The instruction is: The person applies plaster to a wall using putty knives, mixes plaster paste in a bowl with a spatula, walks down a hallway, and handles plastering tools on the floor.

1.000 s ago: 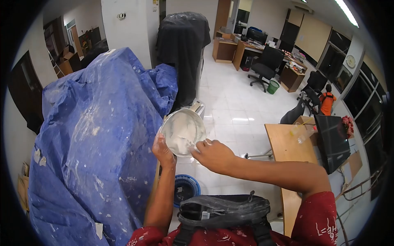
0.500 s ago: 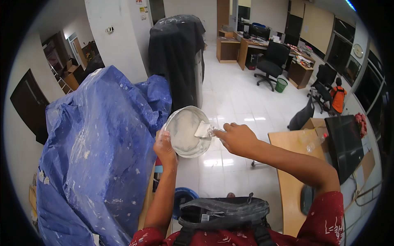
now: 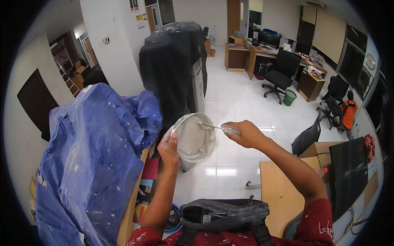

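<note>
My left hand [image 3: 168,150] grips the near left side of a round, pale bucket [image 3: 211,147], thumb at the rim and fingers along the outside. The bucket tilts toward me and shows a whitish paste [image 3: 189,137] inside, smeared up the walls. My right hand [image 3: 245,133] is closed around the handle of a putty knife [image 3: 212,126]. Its blade is turned edge-on and reaches over the bucket's right rim, with a clump of paste at the tip. Some paste also coats the handle by my fingers.
A blue tarp [image 3: 98,164] covers something bulky on my left. A black-draped cabinet [image 3: 170,65] stands ahead. At right are a wooden desk [image 3: 275,192] and a monitor [image 3: 349,176]. A person in orange [image 3: 349,112] crouches far right. A black bag [image 3: 225,213] hangs at my front.
The putty knife has turned from blade-flat to edge-on and moved up against the bucket's rim, now carrying paste. The view has shifted, and the bucket sits slightly lower.
</note>
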Demonstrator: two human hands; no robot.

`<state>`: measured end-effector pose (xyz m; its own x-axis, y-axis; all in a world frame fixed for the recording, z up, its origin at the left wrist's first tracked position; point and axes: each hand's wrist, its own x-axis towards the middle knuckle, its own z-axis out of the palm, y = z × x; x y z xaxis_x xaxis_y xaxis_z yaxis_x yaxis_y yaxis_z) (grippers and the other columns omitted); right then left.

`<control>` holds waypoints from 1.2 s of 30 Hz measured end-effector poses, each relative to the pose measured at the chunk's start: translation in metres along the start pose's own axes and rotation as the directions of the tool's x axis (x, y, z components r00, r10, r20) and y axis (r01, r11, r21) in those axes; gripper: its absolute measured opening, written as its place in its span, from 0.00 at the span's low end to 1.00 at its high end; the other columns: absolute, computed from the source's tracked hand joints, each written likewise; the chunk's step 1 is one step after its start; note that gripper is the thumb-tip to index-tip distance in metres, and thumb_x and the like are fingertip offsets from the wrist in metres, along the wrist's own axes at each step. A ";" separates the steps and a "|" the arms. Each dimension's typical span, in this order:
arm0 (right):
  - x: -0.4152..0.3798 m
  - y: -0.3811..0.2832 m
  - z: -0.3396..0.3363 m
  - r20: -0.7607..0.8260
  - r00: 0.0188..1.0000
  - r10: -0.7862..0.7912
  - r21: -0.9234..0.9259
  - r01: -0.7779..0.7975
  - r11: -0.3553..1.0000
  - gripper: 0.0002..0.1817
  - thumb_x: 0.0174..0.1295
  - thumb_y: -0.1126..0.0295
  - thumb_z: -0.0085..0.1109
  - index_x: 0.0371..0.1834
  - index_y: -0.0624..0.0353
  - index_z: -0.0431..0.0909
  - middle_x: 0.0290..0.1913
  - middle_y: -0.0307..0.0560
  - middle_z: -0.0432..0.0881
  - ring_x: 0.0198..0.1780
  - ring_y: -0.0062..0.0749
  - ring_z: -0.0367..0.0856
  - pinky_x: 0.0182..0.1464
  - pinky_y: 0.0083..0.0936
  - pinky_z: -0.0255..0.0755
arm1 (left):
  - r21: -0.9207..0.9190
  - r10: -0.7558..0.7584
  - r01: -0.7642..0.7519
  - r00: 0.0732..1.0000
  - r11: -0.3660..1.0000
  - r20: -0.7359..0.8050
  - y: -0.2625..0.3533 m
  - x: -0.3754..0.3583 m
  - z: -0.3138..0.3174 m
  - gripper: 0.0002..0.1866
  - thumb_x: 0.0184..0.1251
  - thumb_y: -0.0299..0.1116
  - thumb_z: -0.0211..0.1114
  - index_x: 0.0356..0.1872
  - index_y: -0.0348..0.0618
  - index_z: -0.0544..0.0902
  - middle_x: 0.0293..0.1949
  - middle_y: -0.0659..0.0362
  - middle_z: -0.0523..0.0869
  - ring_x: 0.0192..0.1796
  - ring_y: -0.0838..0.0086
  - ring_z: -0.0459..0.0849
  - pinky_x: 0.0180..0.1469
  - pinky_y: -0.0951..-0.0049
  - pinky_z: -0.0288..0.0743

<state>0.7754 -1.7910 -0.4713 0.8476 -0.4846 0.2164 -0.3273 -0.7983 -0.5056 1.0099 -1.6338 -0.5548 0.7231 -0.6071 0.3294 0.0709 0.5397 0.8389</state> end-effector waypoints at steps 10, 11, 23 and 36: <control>0.034 0.096 0.039 0.068 0.985 0.160 0.302 -0.173 0.937 0.17 0.69 0.65 0.56 0.56 0.61 0.80 0.25 0.49 0.81 0.26 0.28 0.76 0.35 0.28 0.73 | -0.106 0.017 -0.024 0.998 0.994 -0.060 -0.092 0.094 0.054 0.22 0.71 0.33 0.61 0.58 0.22 0.77 0.51 0.52 0.85 0.52 0.72 0.83 0.60 0.73 0.73; 0.042 0.098 0.042 0.106 0.969 0.224 0.333 -0.247 0.910 0.17 0.69 0.65 0.57 0.57 0.60 0.80 0.24 0.44 0.79 0.26 0.22 0.74 0.33 0.26 0.72 | -0.137 0.009 -0.017 0.998 0.990 -0.063 -0.104 0.108 0.059 0.22 0.71 0.33 0.61 0.58 0.22 0.77 0.51 0.52 0.85 0.52 0.72 0.83 0.60 0.74 0.73; 0.225 0.212 0.020 0.403 0.801 0.442 0.779 -0.554 0.294 0.19 0.73 0.61 0.44 0.61 0.57 0.74 0.27 0.45 0.81 0.18 0.24 0.74 0.18 0.21 0.67 | 0.102 -0.010 0.010 1.000 0.995 0.006 -0.210 0.321 0.116 0.21 0.73 0.32 0.61 0.57 0.23 0.78 0.50 0.54 0.85 0.49 0.76 0.83 0.56 0.78 0.73; 0.356 0.290 0.001 0.047 0.933 0.356 -0.121 -0.349 0.929 0.17 0.65 0.60 0.53 0.50 0.56 0.82 0.30 0.62 0.84 0.34 0.60 0.84 0.41 0.52 0.77 | 0.152 -0.095 0.096 0.995 0.984 -0.015 -0.304 0.436 0.202 0.19 0.70 0.27 0.62 0.57 0.24 0.78 0.48 0.55 0.86 0.47 0.78 0.82 0.53 0.79 0.74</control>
<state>0.9826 -2.1948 -0.5413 0.6940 -0.7198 -0.0172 -0.6503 -0.6164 -0.4440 1.1647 -2.1802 -0.5792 0.7236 -0.6464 0.2419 0.0345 0.3839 0.9227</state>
